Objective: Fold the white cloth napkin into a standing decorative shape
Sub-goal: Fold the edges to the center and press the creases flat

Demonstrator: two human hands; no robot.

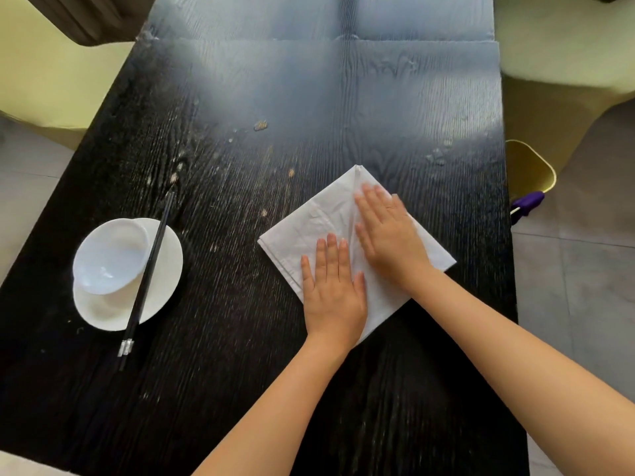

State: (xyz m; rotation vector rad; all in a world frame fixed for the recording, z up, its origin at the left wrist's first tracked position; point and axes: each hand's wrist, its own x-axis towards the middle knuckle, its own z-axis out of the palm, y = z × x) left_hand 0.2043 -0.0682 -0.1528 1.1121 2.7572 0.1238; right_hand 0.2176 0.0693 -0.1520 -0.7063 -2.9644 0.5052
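The white cloth napkin (309, 225) lies flat on the dark wooden table (240, 372), folded into a diamond with one corner pointing away from me. A seam runs down its middle between my hands. My left hand (331, 290) presses palm down on the near left half, fingers spread. My right hand (390, 235) lies flat on the right half, fingers pointing toward the far corner. Neither hand grips the cloth. The near corner and part of the right side are hidden under my hands and forearms.
To the left stands a white bowl (110, 255) on a white plate (161, 290), with dark chopsticks (146, 280) laid across them. Crumbs and smears mark the table's middle. A yellow chair (529, 170) with a purple object (527, 201) sits past the right edge.
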